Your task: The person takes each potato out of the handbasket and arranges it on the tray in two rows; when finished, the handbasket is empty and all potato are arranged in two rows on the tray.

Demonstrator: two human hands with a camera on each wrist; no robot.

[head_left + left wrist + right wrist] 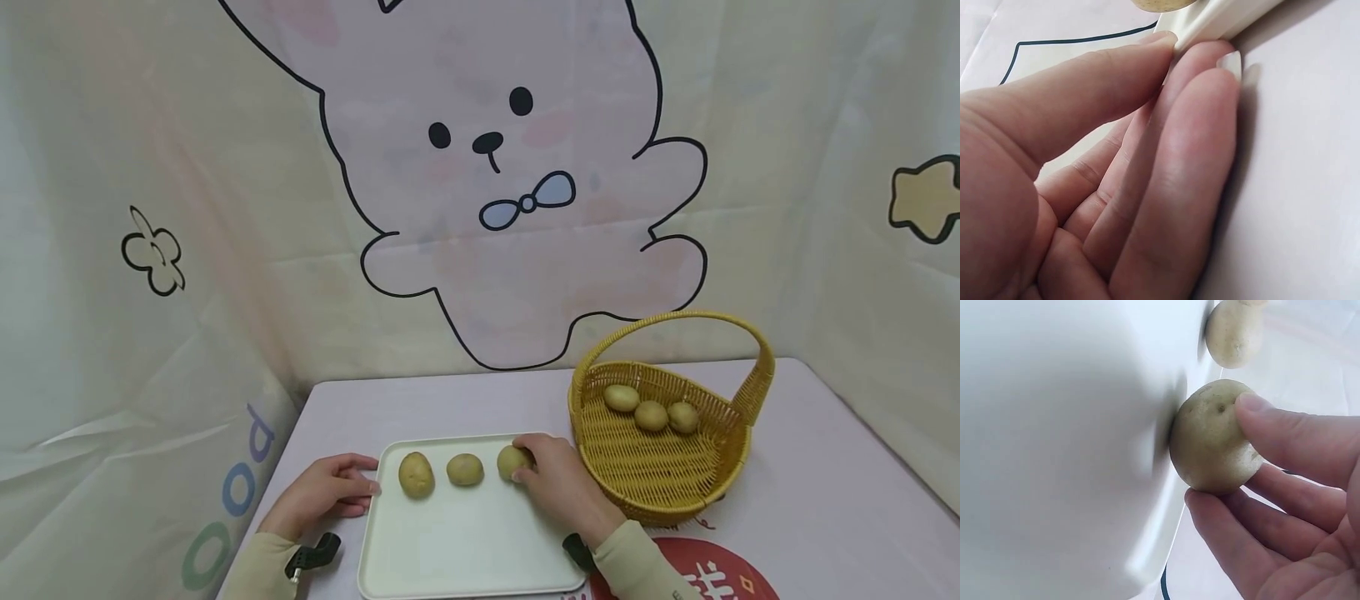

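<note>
My right hand [558, 479] pinches a potato [1213, 440] between thumb and fingers at the back right of a white tray [465, 550]. The potato appears to touch the tray's surface. To its left, two more potatoes lie in a row: a middle one [465, 470] and a larger one [416, 475] near the left rim. At the tray's left side, my left hand [327, 493] pinches the rim [1200, 28], its thumb on the edge and fingertips against the outer side.
A yellow wicker basket [652, 475] with a tall handle stands right of the tray, close to my right forearm. Three potatoes [651, 416] lie at its back. A red printed circle [712, 567] marks the pale tablecloth [810, 467]. A curtain with a cartoon bear [517, 275] hangs behind.
</note>
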